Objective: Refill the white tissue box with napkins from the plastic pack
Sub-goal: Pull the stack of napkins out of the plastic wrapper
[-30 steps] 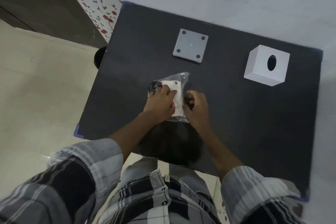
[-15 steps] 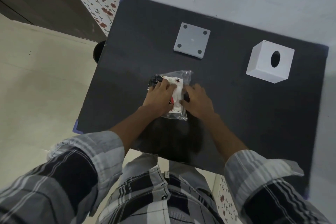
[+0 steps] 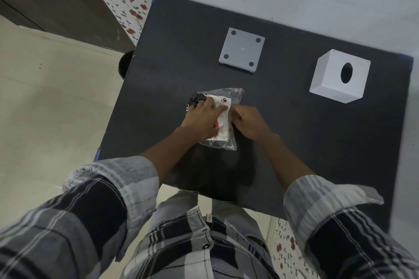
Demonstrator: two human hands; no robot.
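Seen from above, a clear plastic pack (image 3: 223,120) of white napkins lies flat near the front middle of a dark table (image 3: 317,154), its long axis running away from the person, tilted slightly right. The left hand (image 3: 200,119) rests palm down on it, fingers curled over the top. The right hand (image 3: 248,121) pinches the wrapper's right edge. The white tissue box (image 3: 340,76) sits well apart at far right, oval opening up, beside a flat grey square lid (image 3: 242,49)

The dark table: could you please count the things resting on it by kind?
White tissue box: 1
Grey square plate: 1
Plastic napkin pack: 1
Total: 3, all on the dark table.
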